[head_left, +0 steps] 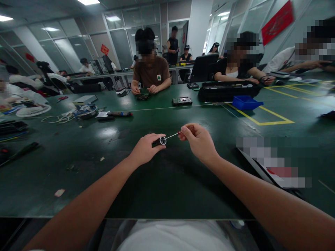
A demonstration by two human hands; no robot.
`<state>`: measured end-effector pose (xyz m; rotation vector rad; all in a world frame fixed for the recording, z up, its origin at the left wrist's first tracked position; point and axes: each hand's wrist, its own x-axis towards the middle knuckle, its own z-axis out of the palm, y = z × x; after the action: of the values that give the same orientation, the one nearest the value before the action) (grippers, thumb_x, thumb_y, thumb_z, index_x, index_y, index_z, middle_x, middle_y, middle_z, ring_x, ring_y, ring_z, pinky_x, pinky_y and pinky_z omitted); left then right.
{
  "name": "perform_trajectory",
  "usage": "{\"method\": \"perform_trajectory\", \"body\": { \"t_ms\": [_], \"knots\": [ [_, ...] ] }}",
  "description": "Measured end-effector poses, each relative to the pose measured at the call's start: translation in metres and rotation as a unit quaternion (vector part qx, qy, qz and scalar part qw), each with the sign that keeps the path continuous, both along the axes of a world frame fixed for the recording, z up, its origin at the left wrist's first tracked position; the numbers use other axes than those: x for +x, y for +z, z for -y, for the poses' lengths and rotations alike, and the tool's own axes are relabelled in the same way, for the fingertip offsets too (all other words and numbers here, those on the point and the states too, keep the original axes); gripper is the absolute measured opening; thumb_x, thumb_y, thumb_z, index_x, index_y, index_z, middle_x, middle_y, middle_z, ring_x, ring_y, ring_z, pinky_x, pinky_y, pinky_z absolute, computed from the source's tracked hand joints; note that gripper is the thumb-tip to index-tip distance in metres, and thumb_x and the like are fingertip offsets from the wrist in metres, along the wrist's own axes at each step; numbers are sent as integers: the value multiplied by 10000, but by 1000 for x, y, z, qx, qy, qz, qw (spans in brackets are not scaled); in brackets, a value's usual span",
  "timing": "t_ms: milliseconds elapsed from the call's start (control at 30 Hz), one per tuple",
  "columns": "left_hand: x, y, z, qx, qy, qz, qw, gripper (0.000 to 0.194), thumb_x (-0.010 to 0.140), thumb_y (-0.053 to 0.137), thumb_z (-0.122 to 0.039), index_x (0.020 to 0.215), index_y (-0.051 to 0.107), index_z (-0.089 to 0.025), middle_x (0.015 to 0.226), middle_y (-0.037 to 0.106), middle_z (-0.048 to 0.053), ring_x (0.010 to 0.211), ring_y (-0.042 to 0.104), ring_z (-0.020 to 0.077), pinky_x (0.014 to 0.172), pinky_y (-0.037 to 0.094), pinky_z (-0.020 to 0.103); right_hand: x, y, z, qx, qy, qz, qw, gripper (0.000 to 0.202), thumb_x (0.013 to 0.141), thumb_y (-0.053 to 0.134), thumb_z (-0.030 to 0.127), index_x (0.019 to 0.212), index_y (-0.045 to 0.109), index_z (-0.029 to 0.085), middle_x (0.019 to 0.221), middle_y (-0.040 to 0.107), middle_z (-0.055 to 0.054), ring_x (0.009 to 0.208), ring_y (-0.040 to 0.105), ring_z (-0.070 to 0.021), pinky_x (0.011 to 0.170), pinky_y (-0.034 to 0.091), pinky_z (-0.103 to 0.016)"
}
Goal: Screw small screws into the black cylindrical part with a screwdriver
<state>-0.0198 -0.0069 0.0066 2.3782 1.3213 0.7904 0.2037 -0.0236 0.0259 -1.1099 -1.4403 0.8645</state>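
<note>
A small black cylindrical part with a silvery ring at its end is gripped between the thumb and fingers of my left hand. Its ringed end faces right and toward me. My right hand pinches the red handle of a thin screwdriver. The screwdriver's metal shaft points left, and its tip meets the ringed end; how deep it reaches inside I cannot tell. Both hands are held above the green table, a little apart from each other.
A blue bin and a long black device lie at the back right. To the right is a partly blurred flat item. Marker-like pens, cables and a white fan sit on the left. Across the table a person handles a circuit board.
</note>
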Motion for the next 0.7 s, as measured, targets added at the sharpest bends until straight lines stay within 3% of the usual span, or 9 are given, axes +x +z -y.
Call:
{"method": "perform_trajectory", "body": {
  "t_ms": [233, 467, 700],
  "knots": [
    [1, 2, 2, -4, 11, 5, 1000, 425, 865, 705, -338, 1279, 639, -265, 1181, 690, 45, 1101, 617, 239, 990, 467, 406, 2, 4, 1, -3, -43, 59, 997, 268, 938, 573, 421, 895, 658, 171, 775, 721, -54, 696, 668, -170, 697, 528, -335],
    [1, 1, 1, -10, 13, 9, 1000, 407, 861, 707, -326, 1258, 651, -256, 1183, 690, 43, 1096, 624, 236, 977, 474, 391, 2, 1, -1, -5, -22, 64, 998, 261, 933, 578, 412, 922, 654, 163, 778, 726, -53, 700, 677, -171, 693, 521, -326],
    [0, 0, 2, -10, 10, 7, 1000, 411, 854, 715, -322, 1256, 652, -267, 1149, 693, 36, 1072, 625, 231, 958, 475, 388, 3, 3, 3, 7, -46, 126, 991, 334, 880, 622, 523, 812, 652, 196, 641, 679, -17, 571, 613, -160, 573, 439, -303]
  ]
}}
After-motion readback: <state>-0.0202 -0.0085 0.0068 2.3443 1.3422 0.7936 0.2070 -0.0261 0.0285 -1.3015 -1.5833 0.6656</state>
